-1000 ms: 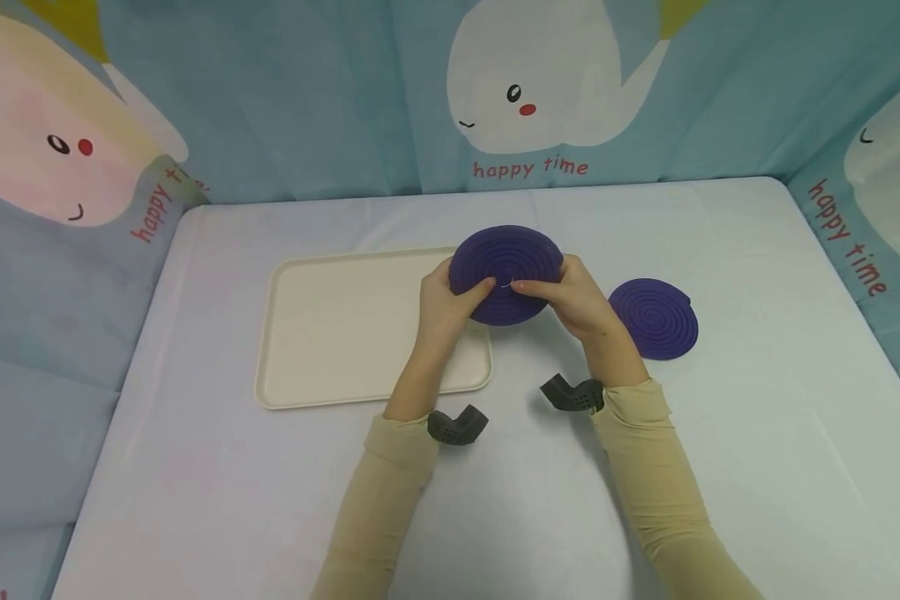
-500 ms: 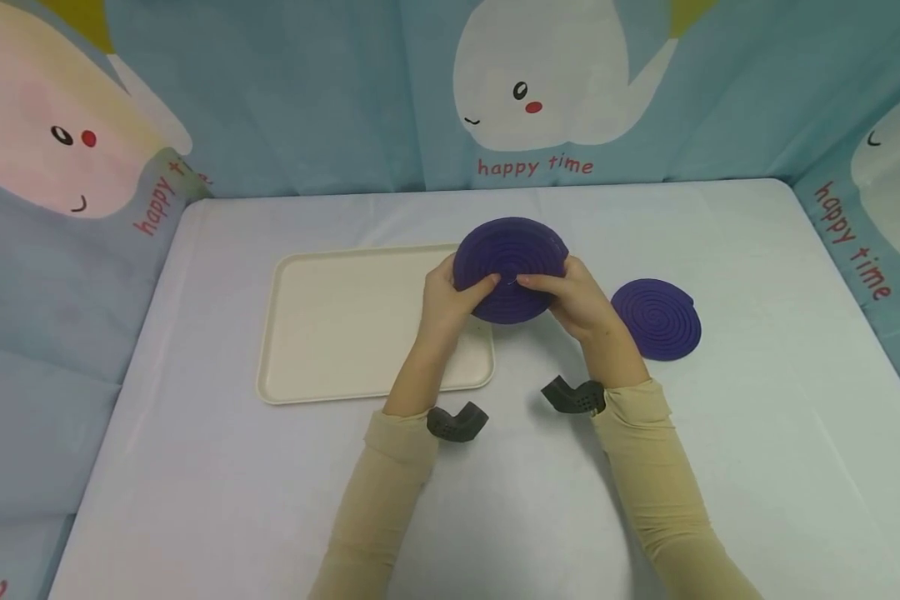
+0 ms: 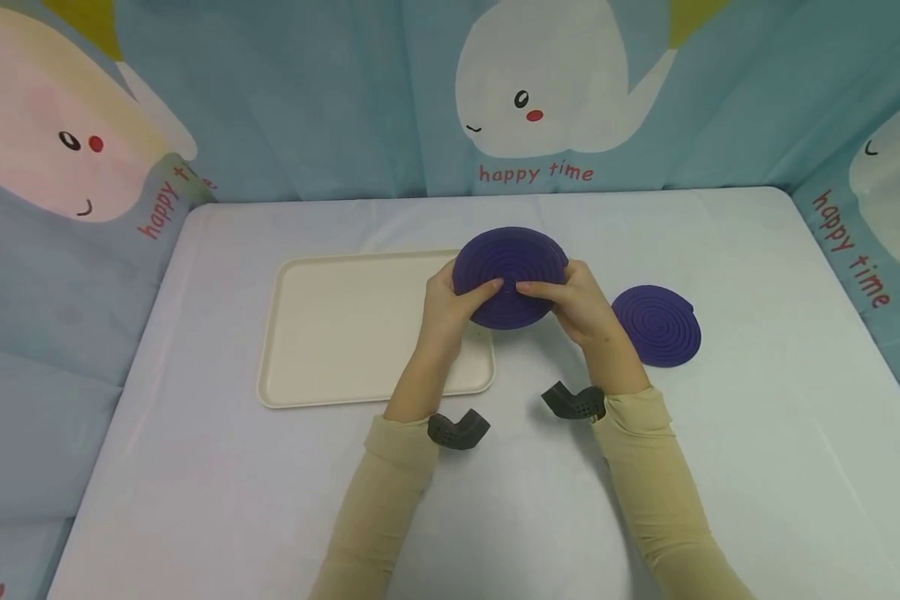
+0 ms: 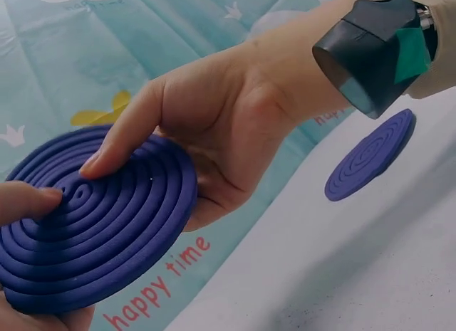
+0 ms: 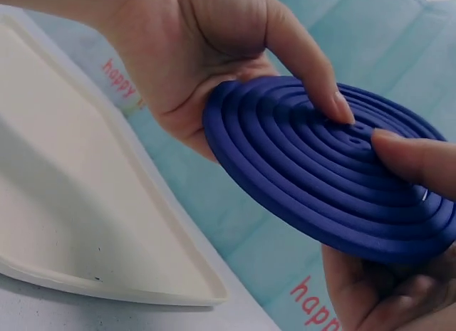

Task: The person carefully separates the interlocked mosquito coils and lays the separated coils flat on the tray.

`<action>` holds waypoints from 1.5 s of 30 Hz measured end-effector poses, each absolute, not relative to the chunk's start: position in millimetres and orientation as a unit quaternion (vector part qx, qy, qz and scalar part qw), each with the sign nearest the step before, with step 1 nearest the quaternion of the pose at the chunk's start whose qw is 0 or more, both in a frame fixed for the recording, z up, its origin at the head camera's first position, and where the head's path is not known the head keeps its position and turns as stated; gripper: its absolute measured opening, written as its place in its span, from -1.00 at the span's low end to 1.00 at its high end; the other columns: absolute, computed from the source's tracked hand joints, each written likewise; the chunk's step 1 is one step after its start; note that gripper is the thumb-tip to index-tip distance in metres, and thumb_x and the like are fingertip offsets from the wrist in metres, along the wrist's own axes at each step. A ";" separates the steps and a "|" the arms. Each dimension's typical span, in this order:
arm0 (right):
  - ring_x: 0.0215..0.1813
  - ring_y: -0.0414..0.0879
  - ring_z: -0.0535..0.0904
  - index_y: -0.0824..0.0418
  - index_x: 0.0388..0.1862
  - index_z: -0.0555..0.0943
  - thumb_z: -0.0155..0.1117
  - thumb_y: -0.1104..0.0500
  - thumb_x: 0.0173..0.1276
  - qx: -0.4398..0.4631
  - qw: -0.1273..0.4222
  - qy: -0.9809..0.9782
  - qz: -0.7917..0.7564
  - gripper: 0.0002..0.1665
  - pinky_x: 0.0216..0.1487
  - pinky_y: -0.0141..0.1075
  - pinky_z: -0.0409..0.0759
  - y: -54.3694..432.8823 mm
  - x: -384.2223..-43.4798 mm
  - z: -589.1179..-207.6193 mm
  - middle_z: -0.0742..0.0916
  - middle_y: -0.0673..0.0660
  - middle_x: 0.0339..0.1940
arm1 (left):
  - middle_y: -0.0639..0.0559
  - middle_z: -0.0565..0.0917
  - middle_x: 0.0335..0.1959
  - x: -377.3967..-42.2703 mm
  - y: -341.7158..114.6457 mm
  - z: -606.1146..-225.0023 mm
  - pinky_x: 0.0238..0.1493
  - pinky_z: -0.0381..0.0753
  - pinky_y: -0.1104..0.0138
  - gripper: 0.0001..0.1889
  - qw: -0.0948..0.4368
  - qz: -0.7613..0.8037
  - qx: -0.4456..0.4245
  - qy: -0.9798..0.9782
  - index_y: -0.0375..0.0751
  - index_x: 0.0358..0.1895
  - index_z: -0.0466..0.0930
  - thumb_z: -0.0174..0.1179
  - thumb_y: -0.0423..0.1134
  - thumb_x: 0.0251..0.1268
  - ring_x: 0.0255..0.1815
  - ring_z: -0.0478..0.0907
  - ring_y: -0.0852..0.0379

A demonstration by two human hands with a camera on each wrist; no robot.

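Observation:
A purple coiled disc of spiral rope-like clay or similar material [image 3: 510, 250] is held up over the tray's right end in the head view. My left hand [image 3: 445, 308] grips its left side, thumb on the upper face near the centre and fingers underneath. On the opposite side my right hand [image 3: 581, 304] grips it the same way, the two thumb tips close together. In the left wrist view the disc [image 4: 128, 231] shows its rings, and the right hand [image 4: 221, 117] wraps its edge. The right wrist view shows the left hand [image 5: 206, 53] on the disc [image 5: 299, 181].
A cream rectangular tray [image 3: 337, 329] lies on the white table [image 3: 232, 500], left of centre. Another purple coiled disc [image 3: 656, 325] lies flat on the table beside the right forearm. Behind the table hangs a blue curtain [image 3: 330, 108] with whale prints.
Both hands keep their grip on the disc, which stays at nearly the same place. The thumbs shift slightly near its centre. The whole head view drifts a little.

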State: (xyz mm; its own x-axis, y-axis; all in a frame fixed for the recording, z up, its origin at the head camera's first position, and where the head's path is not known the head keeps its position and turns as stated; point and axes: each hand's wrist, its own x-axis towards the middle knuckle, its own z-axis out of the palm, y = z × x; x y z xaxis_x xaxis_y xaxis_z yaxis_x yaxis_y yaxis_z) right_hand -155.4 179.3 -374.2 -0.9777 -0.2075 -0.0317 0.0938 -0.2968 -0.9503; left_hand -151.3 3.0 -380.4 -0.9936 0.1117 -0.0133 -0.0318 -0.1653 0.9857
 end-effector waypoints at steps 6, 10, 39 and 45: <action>-0.06 -0.07 0.59 0.15 -0.22 0.67 0.05 0.62 0.05 -0.072 0.118 0.564 -0.814 -0.50 0.00 -0.29 0.57 183.9 -156.6 -374.4 0.69 0.07 -0.17 | -0.17 0.52 0.17 -153.0 0.9 -377.1 0.24 0.37 0.33 -0.45 0.068 0.762 0.054 0.642 -0.36 0.23 0.41 0.30 -0.39 0.11 0.20 0.44 0.01; -0.06 -0.06 0.60 0.19 -0.21 0.67 0.07 0.62 0.03 -0.085 0.120 0.552 -0.820 -0.52 0.00 -0.29 0.58 185.3 -158.1 -375.2 0.69 0.09 -0.16 | -0.18 0.50 0.19 -153.9 -0.6 -375.4 0.26 0.35 0.31 -0.43 0.076 0.760 0.069 0.642 -0.35 0.25 0.37 0.28 -0.40 0.13 0.22 0.42 0.00; -0.21 -0.12 0.65 0.19 -0.38 0.74 0.17 0.58 0.01 -0.083 0.087 0.543 -0.831 -0.62 -0.11 -0.33 0.60 179.6 -152.9 -377.5 0.74 0.06 -0.31 | -0.20 0.50 0.16 -150.1 -5.6 -375.4 0.29 0.32 0.25 -0.45 0.076 0.744 0.100 0.656 -0.34 0.25 0.33 0.25 -0.39 0.18 0.22 0.41 -0.02; -0.20 -0.13 0.65 0.18 -0.39 0.74 0.17 0.57 0.03 -0.079 0.093 0.543 -0.831 -0.63 -0.09 -0.35 0.59 179.3 -152.2 -377.0 0.74 0.05 -0.31 | -0.22 0.50 0.17 -149.6 -3.7 -376.1 0.28 0.33 0.26 -0.45 0.065 0.753 0.090 0.648 -0.37 0.24 0.34 0.26 -0.42 0.16 0.22 0.41 -0.03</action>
State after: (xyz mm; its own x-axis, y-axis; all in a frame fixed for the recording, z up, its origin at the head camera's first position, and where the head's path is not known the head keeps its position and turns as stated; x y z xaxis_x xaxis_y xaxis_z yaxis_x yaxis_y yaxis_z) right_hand -152.2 179.3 -377.0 -0.9705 -0.2392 0.0301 0.0687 -0.3941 -0.9165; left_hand -149.6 -3.7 -376.1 -0.9753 0.2150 0.0505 0.0180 -0.1508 0.9884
